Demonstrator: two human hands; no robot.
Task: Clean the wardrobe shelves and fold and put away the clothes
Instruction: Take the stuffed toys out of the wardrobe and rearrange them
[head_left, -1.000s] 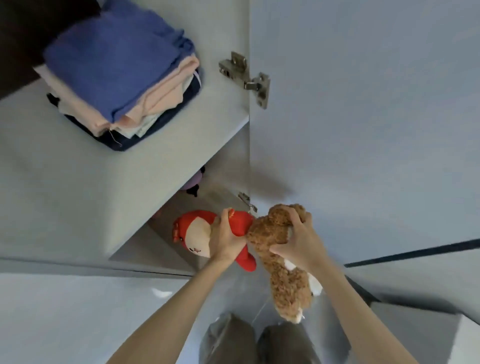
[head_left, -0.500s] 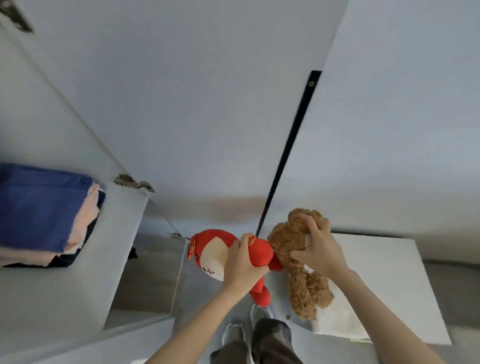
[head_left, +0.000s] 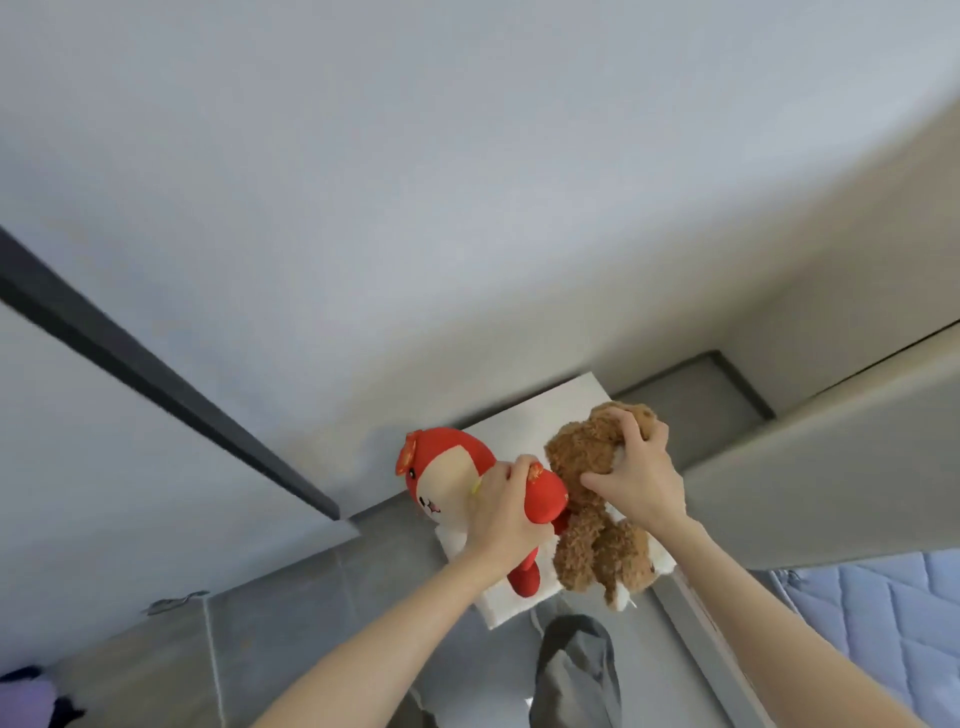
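My left hand (head_left: 501, 512) grips a red and cream plush toy (head_left: 447, 478) around its neck, its face turned down and to the left. A brown teddy bear (head_left: 592, 540) hangs beside it on the right, its head held by my right hand (head_left: 631, 475). Both toys are in the air above a white square surface (head_left: 550, 410) that stands on the grey floor. The wardrobe shelves and the folded clothes are out of view.
A pale wardrobe door (head_left: 363, 208) with a dark vertical strip (head_left: 156, 369) fills the upper left. A light panel (head_left: 831, 467) runs along the right, with a blue quilted mattress (head_left: 883, 613) under it. A purple and black soft toy (head_left: 31, 696) lies at the bottom left. My grey trouser leg (head_left: 576, 670) is below.
My view has swung right, away from the shelf with folded clothes. Both hands have carried the two toys from the wardrobe opening to above the white surface.
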